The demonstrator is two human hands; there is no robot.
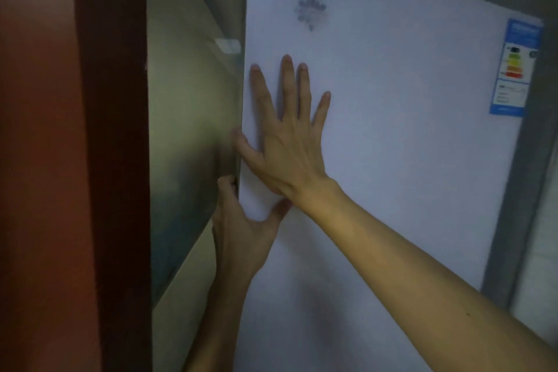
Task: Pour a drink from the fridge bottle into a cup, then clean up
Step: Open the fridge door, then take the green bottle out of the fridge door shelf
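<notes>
A white fridge door (392,118) fills most of the view, with a faint snowflake mark near its top. My right hand (290,142) lies flat on the door with fingers spread, its thumb at the door's left edge. Just below, my left hand (244,229) grips that same left edge, fingers curled behind it and thumb on the front. No bottle or cup is in view.
A blue energy label (516,66) sticks on the door's upper right. A dark red-brown door frame (111,160) stands close on the left, with a greenish-grey wall panel (190,136) between it and the fridge. A grey wall (513,235) runs along the right.
</notes>
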